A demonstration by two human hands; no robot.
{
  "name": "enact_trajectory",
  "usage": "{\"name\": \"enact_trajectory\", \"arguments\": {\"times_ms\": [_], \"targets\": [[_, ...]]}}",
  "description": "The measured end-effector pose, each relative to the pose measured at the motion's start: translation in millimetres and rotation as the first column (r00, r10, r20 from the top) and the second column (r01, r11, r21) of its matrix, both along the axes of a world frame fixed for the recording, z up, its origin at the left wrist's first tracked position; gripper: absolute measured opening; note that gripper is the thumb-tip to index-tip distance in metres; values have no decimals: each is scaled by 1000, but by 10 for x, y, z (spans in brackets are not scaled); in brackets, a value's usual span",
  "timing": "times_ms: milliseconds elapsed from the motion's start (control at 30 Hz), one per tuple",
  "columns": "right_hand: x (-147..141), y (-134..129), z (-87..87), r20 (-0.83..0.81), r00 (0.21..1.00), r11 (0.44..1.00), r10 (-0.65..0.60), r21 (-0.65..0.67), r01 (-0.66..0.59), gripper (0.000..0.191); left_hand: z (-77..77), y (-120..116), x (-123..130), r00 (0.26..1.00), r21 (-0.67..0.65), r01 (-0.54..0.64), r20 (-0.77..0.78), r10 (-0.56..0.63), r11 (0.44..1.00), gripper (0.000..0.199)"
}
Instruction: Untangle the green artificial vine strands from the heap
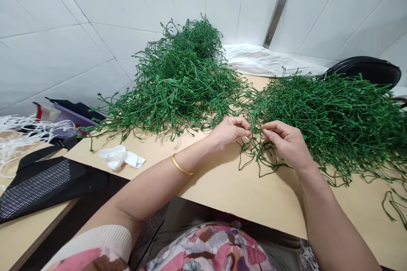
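Head view: left hand (230, 131) and right hand (286, 142) are working close together, just in front of the gap between two heaps, both gripping. Each grip is clenched on thin artificial vine strands (256, 154), pinched between thumb and fingertips; the fingers hide the exact hold. The strands are hanging in a small loose bunch over the pale wood surface (222, 190), near the right heap. Status: most of the material is sitting in bulk, with the far heap (187, 76) against the tile wall (95, 4) and the right heap (333, 123) spreading off the right of frame. Only that small bunch and a stray sprig (392, 205) at the near right are lying apart from the heaps. No finished or sorted bunch is showing. In the way: the heaps are meeting at the middle, strands are interlacing, and the right heap is crowding the right hand. Around: crumpled white tissue (119, 156) is lying near left, a black handbag (365, 70) is sitting far right on a white cloth (263, 61), and a tangle of white cord (19, 135) and black mesh fabric (44, 188) are lying off the surface's left edge. A gold bangle (181, 165) is sitting on the left forearm.
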State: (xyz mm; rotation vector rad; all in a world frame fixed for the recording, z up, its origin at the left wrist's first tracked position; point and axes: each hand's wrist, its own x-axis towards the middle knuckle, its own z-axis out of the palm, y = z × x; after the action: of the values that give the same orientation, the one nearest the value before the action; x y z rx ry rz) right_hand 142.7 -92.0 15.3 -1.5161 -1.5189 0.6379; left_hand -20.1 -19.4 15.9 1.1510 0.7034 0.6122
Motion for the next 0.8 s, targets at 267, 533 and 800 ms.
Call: {"name": "enact_trajectory", "arguments": {"times_ms": [267, 533, 800], "targets": [[-58, -17, -17, 239, 971, 991, -10, 130, -22, 16, 34, 10, -14, 999, -165, 21, 33, -16, 986, 18], [-41, -9, 2, 109, 993, 986, -52, 163, 34, 21, -11, -6, 11, 997, -177, -9, 73, 22, 984, 20], [-122, 23, -52, 79, 996, 995, 27, 91, -34, 16, -47, -26, 21, 995, -128, 67, 81, -57, 990, 18]]}}
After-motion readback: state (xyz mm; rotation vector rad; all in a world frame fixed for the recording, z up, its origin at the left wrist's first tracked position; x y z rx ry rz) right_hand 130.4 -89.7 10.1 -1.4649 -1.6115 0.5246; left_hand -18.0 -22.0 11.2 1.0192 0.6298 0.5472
